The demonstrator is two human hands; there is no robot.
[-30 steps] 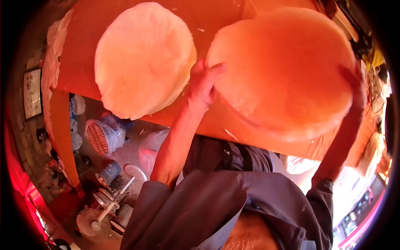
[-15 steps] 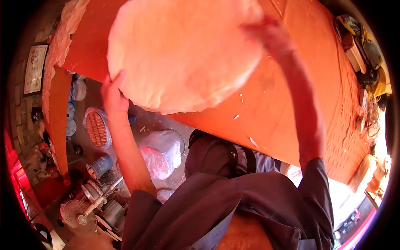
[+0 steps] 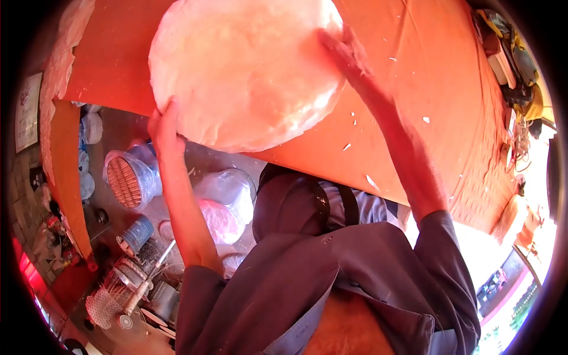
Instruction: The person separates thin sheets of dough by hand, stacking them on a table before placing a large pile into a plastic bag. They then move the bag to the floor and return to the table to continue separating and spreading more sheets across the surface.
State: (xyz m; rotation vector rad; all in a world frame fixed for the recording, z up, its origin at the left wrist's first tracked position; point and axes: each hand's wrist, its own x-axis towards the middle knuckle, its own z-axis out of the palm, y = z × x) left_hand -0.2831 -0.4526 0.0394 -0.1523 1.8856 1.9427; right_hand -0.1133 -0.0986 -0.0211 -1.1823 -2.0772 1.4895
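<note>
A thick round stack of pale, thin discs [image 3: 242, 65] lies on the orange table [image 3: 432, 89], near its front edge. My left hand [image 3: 163, 127] presses against the stack's lower left rim, fingers wrapped on its side. My right hand [image 3: 346, 53] lies on the stack's right edge, fingers flat over the top. Both hands hold the stack between them.
Small white flakes dot the orange table to the right. Clutter of tools and cables [image 3: 512, 53] sits at the far right edge. On the floor below stand plastic-wrapped bundles [image 3: 130, 180], a bag [image 3: 225, 207], a tin [image 3: 136, 234] and a fan [image 3: 112, 305].
A second ago two separate stacks were on the table. Both hands carried the right stack leftward over the other; now only one thick stack shows, lower and closer to the table.
</note>
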